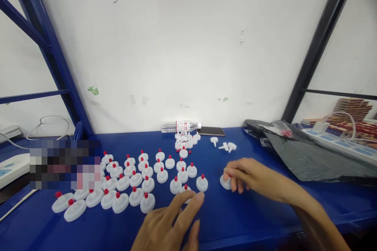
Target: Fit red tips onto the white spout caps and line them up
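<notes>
My right hand (241,174) has its fingers closed at the top of a white round nozzle cap (225,182), which sits on the blue table (218,219). Part of that cap is hidden behind the fingers. My left hand (171,223) hovers lower in the middle, fingers apart, with nothing seen in it. Just beyond its fingertips is a red-tipped white cap (185,189), partly covered by them. Another such cap (202,183) stands between the two hands. Several more red-tipped caps (136,196) spread upright across the left side of the table.
At the back lie a pile of white nozzle caps without red tips (187,139), a few loose ones (214,140), a water bottle (181,126) and a phone (212,131). A grey plastic bag (300,157) and a power strip (341,141) are on the right. Blue posts (55,59) frame the left.
</notes>
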Tool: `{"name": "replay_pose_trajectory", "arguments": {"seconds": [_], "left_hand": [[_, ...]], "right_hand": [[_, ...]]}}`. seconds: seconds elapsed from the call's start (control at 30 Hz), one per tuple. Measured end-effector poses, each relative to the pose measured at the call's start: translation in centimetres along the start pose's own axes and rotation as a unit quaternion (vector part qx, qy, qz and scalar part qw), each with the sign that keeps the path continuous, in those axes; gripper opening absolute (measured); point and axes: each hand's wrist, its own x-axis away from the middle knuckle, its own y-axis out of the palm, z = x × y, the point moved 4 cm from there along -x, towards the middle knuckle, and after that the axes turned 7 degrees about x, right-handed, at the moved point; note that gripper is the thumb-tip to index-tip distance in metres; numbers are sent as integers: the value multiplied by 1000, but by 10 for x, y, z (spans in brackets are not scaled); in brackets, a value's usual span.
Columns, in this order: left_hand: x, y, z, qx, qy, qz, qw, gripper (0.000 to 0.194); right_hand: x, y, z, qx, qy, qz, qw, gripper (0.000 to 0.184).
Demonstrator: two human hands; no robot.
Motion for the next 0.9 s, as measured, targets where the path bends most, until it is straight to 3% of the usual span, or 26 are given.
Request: {"name": "replay_pose_trajectory", "arguments": {"seconds": [0.1, 0.27, 0.47, 0.63, 0.77, 0.9], "left_hand": [[-1, 1, 1, -12, 11, 1, 1000, 32], [-2, 2, 0, 0, 8, -4, 1000, 33], [-3, 1, -3, 36, -20, -6, 999, 34], [-1, 2, -2, 12, -1, 2, 1000, 33], [0, 2, -2, 8, -10, -3, 1000, 35], [1, 3, -1, 3, -2, -5, 1000, 37]], "right_hand": [[-9, 9, 6, 24, -14, -15, 1000, 48], [-20, 22, -6, 106, -37, 38, 993, 38], [-22, 23, -10, 98, -9, 86, 991, 42], [-27, -8, 0, 162, 24, 171, 972, 42], [-52, -48, -3, 317, 26, 217, 923, 26], [-84, -59, 1, 371, 16, 208, 905, 24]]}}
